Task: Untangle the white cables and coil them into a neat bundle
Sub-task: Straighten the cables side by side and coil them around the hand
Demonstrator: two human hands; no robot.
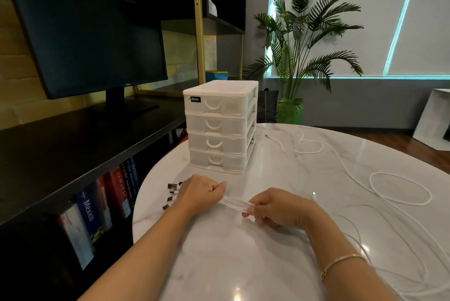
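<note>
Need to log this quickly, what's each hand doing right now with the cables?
Left hand: fist closed on one end of the white cable strands.
Right hand: fingers pinch the same strands at the other end, just above the table.

White cables (399,188) sprawl in loose loops over right side of the marble tabletop (243,264); several strands gathered straight and taut into a short bundle (235,204) near the front edge.
</note>
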